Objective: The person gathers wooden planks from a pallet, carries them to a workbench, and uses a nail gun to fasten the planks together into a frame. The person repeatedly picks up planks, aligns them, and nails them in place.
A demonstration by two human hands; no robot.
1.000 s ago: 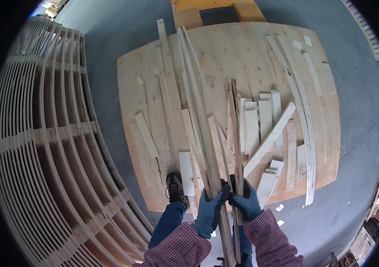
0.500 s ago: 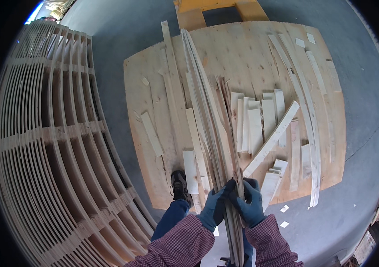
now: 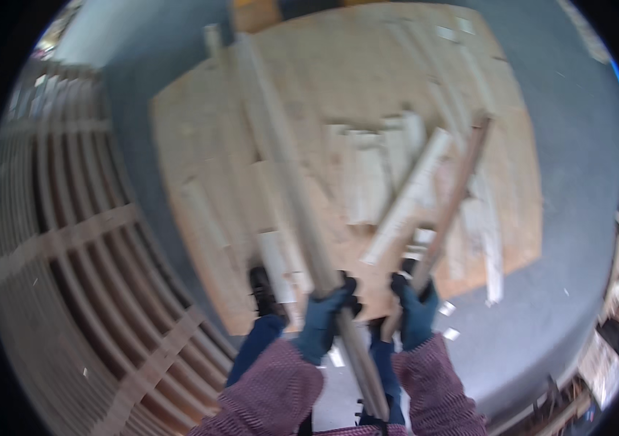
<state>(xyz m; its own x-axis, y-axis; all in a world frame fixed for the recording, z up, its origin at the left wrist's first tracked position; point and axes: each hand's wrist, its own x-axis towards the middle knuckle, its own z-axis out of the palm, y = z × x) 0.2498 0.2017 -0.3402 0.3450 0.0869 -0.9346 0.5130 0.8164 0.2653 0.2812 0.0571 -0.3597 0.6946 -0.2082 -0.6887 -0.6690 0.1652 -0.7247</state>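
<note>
My left hand point(image 3: 324, 320), in a blue-grey glove with dark fingers, is closed round a bundle of long wooden strips point(image 3: 287, 167). The bundle slants from the far left, through the hand, to a near end below it. Apart from it, my right hand point(image 3: 417, 314), gloved alike, grips a shorter brownish wooden strip point(image 3: 457, 190) that points away to the far right. Beyond the hands, several short pale boards point(image 3: 369, 174) lie side by side, with a longer board point(image 3: 409, 198) slanting beside them. Motion blurs the picture, so single strips in the bundle cannot be told apart.
Under the wood is a large plywood sheet point(image 3: 353, 51) on the grey floor point(image 3: 571, 182). A tall stack of slatted wooden frames point(image 3: 70, 243) stands along the left. My shoe point(image 3: 261, 291) is at the sheet's near edge. Wood scraps point(image 3: 618, 320) lie at the far right.
Both hands were together on one bundle; now they are apart. The right hand has drawn the brownish strip away and tilted it to the right. The view has shifted and blurred.
</note>
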